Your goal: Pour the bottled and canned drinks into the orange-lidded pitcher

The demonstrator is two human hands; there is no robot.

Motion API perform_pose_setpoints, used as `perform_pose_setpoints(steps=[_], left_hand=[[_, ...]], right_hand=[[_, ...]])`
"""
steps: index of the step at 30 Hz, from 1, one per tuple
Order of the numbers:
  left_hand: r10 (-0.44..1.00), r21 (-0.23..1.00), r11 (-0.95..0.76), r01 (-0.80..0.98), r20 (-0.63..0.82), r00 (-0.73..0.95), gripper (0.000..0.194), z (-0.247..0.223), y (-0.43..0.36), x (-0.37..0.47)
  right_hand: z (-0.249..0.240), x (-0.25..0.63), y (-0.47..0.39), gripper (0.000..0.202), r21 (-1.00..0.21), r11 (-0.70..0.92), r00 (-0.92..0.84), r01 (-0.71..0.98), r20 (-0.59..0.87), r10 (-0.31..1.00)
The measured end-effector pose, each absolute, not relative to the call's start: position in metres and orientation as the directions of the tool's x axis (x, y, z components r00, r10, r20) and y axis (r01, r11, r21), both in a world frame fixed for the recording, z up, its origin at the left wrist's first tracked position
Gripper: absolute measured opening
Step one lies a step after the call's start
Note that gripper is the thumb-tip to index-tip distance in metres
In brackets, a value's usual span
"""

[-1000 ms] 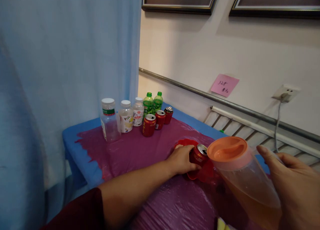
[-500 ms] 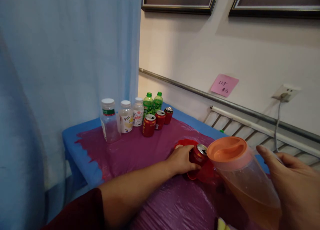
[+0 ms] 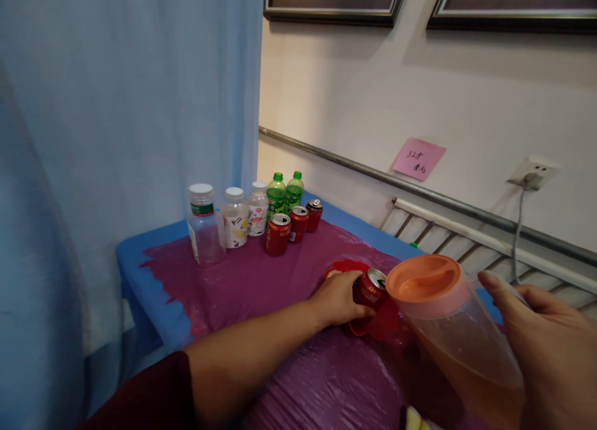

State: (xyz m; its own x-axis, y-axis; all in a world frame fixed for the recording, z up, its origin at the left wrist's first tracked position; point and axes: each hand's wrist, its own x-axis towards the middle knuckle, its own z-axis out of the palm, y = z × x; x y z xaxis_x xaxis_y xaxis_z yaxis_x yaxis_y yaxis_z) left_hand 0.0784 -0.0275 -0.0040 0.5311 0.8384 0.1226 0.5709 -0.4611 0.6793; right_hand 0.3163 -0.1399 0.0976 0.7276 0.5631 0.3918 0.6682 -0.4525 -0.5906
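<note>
My left hand (image 3: 340, 296) is closed round a red can (image 3: 372, 288), which stands over a red scalloped dish (image 3: 359, 327). In my right hand (image 3: 545, 336) is a clear plastic pitcher (image 3: 466, 349) with an orange lid (image 3: 423, 278). The pitcher is tilted to the left and holds a brownish liquid. Its lid edge is right beside the can's top; whether liquid flows between them cannot be made out. My right fingers are mostly hidden behind the pitcher's handle side.
Three red cans (image 3: 278, 235), two green bottles (image 3: 277, 195) and white-capped clear bottles (image 3: 236, 218) stand at the table's back left. Purple plastic sheeting (image 3: 261, 280) covers the blue table (image 3: 135, 243). A radiator (image 3: 448, 249) and pipe line the wall. Something yellowish (image 3: 414, 419) shows at the bottom edge.
</note>
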Motion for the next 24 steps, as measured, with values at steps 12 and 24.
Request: perform_pose_setpoints(steps=[12, 24], left_hand=[[0.829, 0.698, -0.47, 0.54, 0.14, 0.542, 0.068, -0.0025, -0.0281, 0.0781], [0.831, 0.692, -0.469, 0.548, 0.137, 0.539, 0.068, -0.0045, -0.0269, 0.0787]], right_hand=[[0.0998, 0.3133, -0.1405, 0.054, -0.634, -0.476, 0.769, 0.609, 0.327, 0.549], [0.0972, 0.3169, -0.1404, 0.053, -0.625, -0.478, 0.764, 0.617, 0.332, 0.553]])
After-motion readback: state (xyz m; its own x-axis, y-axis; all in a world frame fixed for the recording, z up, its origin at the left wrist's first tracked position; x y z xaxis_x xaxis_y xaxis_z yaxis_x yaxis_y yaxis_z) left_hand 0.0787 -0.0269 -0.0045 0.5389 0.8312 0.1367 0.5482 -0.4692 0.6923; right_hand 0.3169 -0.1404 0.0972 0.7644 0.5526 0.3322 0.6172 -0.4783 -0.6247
